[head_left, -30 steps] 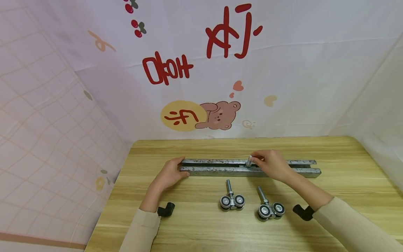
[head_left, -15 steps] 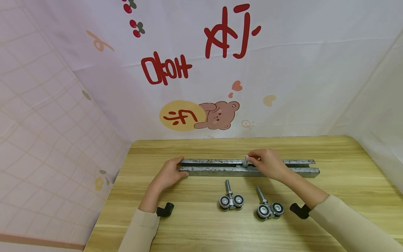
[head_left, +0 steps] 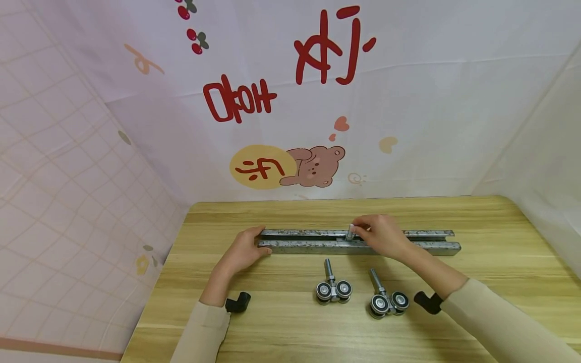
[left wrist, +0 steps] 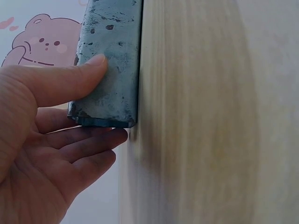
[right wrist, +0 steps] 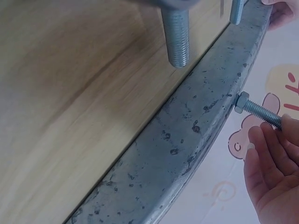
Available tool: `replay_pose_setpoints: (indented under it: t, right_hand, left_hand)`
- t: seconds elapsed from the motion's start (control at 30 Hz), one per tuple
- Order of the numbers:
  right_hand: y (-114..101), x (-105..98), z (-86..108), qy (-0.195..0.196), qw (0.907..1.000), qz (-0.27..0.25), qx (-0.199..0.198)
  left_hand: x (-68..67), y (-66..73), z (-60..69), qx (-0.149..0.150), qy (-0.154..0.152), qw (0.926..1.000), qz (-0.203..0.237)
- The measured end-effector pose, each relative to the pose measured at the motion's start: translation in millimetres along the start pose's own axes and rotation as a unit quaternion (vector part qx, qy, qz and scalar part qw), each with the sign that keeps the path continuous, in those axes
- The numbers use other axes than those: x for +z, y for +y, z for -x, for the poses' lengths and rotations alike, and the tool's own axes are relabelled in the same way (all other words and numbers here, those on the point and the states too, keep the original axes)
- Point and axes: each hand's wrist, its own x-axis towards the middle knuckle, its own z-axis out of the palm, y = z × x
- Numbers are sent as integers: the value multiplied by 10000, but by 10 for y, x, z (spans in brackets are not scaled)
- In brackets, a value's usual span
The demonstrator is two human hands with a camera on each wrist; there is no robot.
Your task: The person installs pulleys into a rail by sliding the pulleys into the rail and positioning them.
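Observation:
A grey metal channel rail (head_left: 313,247) with a worn surface lies across the table, its slot facing up. At its left end, my left hand (head_left: 242,247) grips it, thumb on the front wall; the left wrist view shows the fingers at the rail's end (left wrist: 110,84). Right of the rail's middle, my right hand (head_left: 383,236) pinches an upright threaded bolt (head_left: 349,233) that sticks out of the slot. A nut sits low on this bolt (right wrist: 261,112) in the right wrist view. Whatever the bolt joins inside the rail is hidden.
Two roller trolleys with threaded bolts, one nearer the middle (head_left: 334,291) and one to its right (head_left: 388,303), lie on the wooden table (head_left: 281,327) in front of the rail. Behind the table stands a printed white cloth wall (head_left: 431,126).
My right hand has slid left along the rail, carrying the bolt with it. The left hand keeps its grip on the rail's end; the loose trolleys lie still.

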Motion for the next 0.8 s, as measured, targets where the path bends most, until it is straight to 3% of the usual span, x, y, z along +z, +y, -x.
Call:
replay_pose_setpoints:
  t: [0.8]
  right_hand:
    - [-133,110,-103,-59,9999,115,-91]
  left_hand:
    - [-12,18,8,9,3,10000,-4]
